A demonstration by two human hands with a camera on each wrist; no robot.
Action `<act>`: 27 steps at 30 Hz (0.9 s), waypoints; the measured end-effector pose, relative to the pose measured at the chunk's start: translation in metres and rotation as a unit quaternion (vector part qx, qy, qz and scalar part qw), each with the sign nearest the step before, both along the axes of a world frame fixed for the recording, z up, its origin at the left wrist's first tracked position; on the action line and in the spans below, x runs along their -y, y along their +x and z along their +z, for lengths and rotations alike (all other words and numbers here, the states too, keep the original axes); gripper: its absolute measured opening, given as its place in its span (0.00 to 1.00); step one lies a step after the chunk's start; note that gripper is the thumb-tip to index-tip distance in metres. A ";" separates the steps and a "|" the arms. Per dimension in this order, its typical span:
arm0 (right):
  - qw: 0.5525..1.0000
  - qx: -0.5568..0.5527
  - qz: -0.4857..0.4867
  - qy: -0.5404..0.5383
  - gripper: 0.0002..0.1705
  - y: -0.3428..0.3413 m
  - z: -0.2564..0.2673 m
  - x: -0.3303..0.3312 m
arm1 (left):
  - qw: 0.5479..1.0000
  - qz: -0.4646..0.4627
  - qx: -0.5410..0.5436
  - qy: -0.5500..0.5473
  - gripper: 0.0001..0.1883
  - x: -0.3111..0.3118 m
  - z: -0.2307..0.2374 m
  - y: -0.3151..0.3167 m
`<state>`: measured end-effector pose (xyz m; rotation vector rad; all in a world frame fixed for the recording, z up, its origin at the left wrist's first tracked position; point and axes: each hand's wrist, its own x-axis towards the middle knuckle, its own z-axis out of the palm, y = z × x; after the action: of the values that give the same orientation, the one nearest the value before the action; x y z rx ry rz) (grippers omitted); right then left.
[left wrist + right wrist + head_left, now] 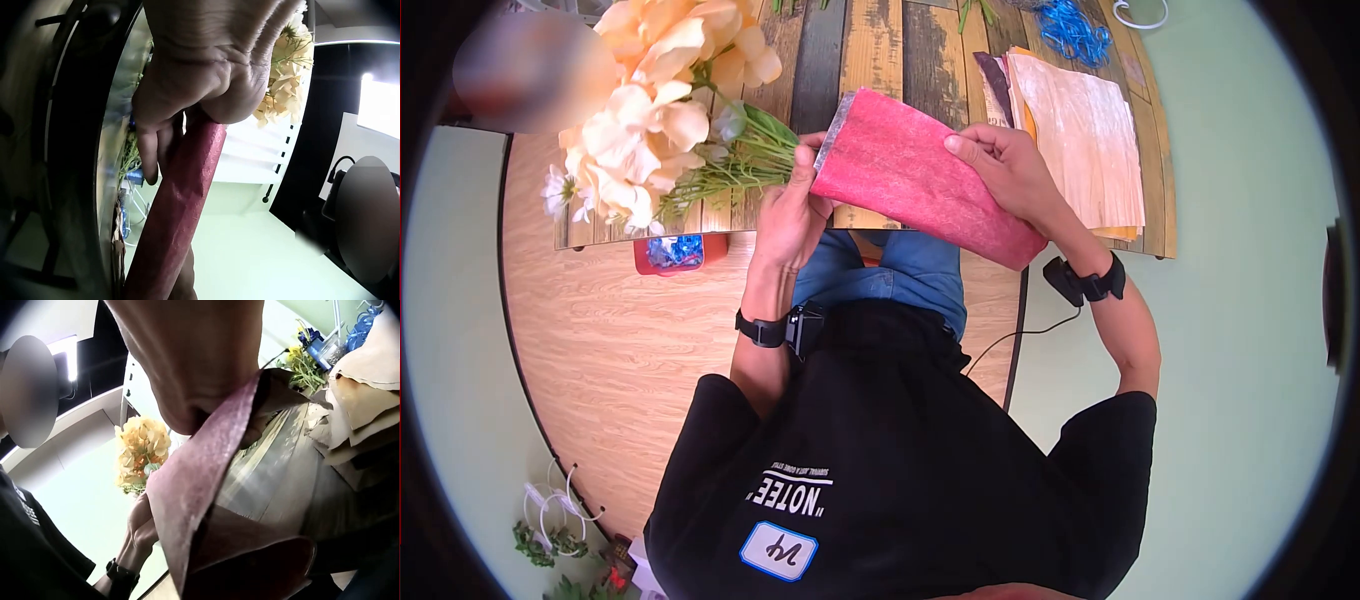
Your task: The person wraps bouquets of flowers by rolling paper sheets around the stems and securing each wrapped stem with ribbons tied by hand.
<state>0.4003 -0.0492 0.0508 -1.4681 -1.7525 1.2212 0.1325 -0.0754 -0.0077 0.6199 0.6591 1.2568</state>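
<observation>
A pink-red sheet is wrapped around into a sleeve shape, held above the table's near edge. My left hand grips its narrow left end, where green stems of peach flowers meet it. My right hand pinches the sheet's upper right edge, thumb on top. In the left wrist view the left hand is closed about the end of the rolled sheet. The right wrist view shows the sheet curling open below my right hand.
Stacked pale sheets lie on the table's right side. Blue stringy material is at the back right. Under the table's left edge stands a red container with blue pieces. A blurred person's head is at the upper left.
</observation>
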 end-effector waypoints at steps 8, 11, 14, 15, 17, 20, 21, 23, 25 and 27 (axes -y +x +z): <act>0.999 0.017 -0.046 0.018 0.16 0.002 0.002 0.000 | 0.997 -0.021 0.076 -0.017 0.26 0.005 -0.004 0.002; 0.998 0.046 -0.027 0.013 0.16 0.004 0.000 -0.001 | 0.997 -0.021 0.076 0.004 0.26 0.010 -0.005 0.005; 0.998 0.067 -0.012 0.015 0.16 0.004 -0.005 -0.002 | 0.995 -0.035 0.085 0.031 0.26 0.012 -0.016 0.005; 0.998 0.062 -0.007 0.023 0.16 0.004 -0.006 -0.002 | 0.995 -0.035 0.086 0.031 0.26 0.012 -0.018 0.003; 0.999 0.033 -0.016 0.011 0.17 0.002 0.000 -0.002 | 0.997 -0.031 0.069 0.032 0.26 0.012 -0.017 0.002; 0.999 0.019 -0.023 0.012 0.17 -0.001 -0.004 -0.002 | 0.997 0.006 0.059 -0.040 0.25 0.015 -0.001 0.009; 0.999 0.035 -0.022 0.025 0.16 -0.001 -0.006 -0.002 | 0.997 0.003 0.060 -0.041 0.25 0.013 -0.003 0.008; 0.999 0.047 -0.015 -0.007 0.15 -0.007 -0.005 0.002 | 0.997 0.004 0.082 -0.003 0.23 0.007 -0.004 0.005; 0.998 0.055 -0.003 -0.034 0.15 -0.009 -0.008 0.003 | 0.996 0.014 0.089 -0.004 0.22 0.007 -0.002 0.006; 0.995 0.061 0.053 -0.051 0.14 -0.007 -0.017 0.003 | 0.997 0.006 0.083 -0.002 0.22 0.004 -0.001 0.002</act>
<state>0.3931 -0.0518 0.0342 -1.5550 -1.8947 1.3163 0.1348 -0.0796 -0.0092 0.5026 0.5287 1.3019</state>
